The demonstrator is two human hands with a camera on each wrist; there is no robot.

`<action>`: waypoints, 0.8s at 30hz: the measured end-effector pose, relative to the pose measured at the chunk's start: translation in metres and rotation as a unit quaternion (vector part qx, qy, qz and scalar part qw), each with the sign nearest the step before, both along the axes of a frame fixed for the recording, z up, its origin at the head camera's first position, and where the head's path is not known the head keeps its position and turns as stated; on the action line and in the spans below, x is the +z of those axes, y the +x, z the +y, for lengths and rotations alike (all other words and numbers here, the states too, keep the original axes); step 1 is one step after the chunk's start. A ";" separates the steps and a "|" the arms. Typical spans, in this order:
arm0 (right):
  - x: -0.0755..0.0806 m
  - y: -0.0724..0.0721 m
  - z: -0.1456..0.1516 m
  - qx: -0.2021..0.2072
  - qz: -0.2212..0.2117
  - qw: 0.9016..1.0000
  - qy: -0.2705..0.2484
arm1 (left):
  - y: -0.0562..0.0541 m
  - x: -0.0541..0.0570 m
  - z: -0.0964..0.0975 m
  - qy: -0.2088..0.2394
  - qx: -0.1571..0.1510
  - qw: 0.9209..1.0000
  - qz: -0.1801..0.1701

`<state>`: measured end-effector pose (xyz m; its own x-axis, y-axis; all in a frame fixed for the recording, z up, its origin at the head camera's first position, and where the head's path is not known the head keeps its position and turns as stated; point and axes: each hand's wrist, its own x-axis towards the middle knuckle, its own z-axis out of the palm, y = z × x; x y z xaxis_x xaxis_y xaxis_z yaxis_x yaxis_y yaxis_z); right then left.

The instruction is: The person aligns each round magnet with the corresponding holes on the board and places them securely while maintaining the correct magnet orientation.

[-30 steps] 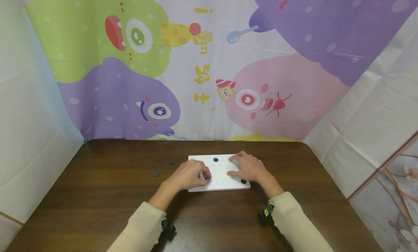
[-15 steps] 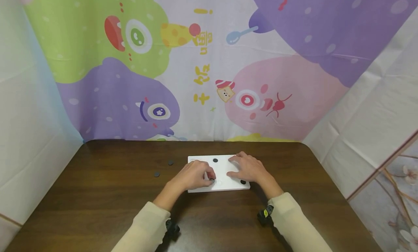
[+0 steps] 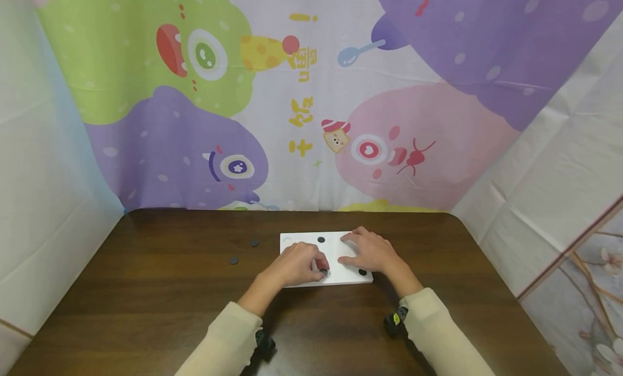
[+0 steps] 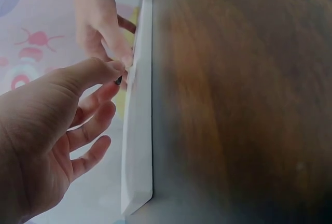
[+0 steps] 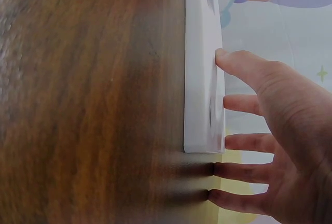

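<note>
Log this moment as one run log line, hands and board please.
left hand: pinches small dark round disc at white rectangular board | right hand: flat on board | two dark discs loose on brown wooden table

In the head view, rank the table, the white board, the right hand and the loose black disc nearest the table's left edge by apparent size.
1. Table
2. White board
3. Right hand, not much smaller than the board
4. Loose black disc, by far the smallest
</note>
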<state>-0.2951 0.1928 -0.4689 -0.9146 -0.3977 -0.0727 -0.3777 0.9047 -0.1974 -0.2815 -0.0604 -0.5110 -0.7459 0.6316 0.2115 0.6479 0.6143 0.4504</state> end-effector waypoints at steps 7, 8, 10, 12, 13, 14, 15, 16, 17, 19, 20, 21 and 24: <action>0.000 0.000 0.000 0.001 -0.002 1.000 -0.002 | -0.017 -0.033 0.007 -0.004 0.013 1.000 0.002; 0.000 0.000 0.000 0.002 -0.002 1.000 -0.002 | -0.018 -0.035 0.008 -0.006 0.015 1.000 0.003; -0.001 -0.001 0.000 0.003 -0.002 1.000 -0.002 | -0.019 -0.037 0.009 -0.008 0.020 1.000 -0.001; -0.001 -0.001 0.000 0.004 -0.001 1.000 -0.002 | -0.019 -0.039 0.010 -0.013 0.024 1.000 0.000; -0.001 -0.001 0.000 0.004 -0.001 1.000 -0.002 | -0.020 -0.039 0.011 -0.014 0.025 1.000 -0.002; -0.001 -0.001 0.001 0.003 -0.002 1.000 -0.003 | -0.019 -0.039 0.012 -0.016 0.027 1.000 -0.002; -0.001 -0.001 0.001 0.003 -0.002 1.000 -0.003 | -0.019 -0.039 0.012 -0.018 0.028 0.999 -0.001; -0.001 -0.001 0.001 0.002 -0.001 1.000 -0.003 | -0.019 -0.038 0.013 -0.021 0.030 0.999 0.001; -0.001 -0.001 0.001 0.002 -0.001 1.000 -0.003 | -0.018 -0.038 0.013 -0.024 0.031 0.999 0.002; -0.001 -0.001 0.001 0.001 -0.002 1.000 -0.004 | -0.018 -0.038 0.013 -0.027 0.031 0.999 0.008; -0.002 -0.001 0.001 0.001 -0.002 1.000 -0.006 | -0.017 -0.037 0.013 -0.029 0.032 0.999 0.012; -0.002 -0.001 0.001 0.001 -0.002 1.000 -0.006 | -0.016 -0.036 0.013 -0.031 0.032 0.999 0.015; -0.002 -0.001 0.000 0.003 0.000 1.000 -0.007 | -0.013 -0.035 0.013 -0.036 0.032 0.999 0.025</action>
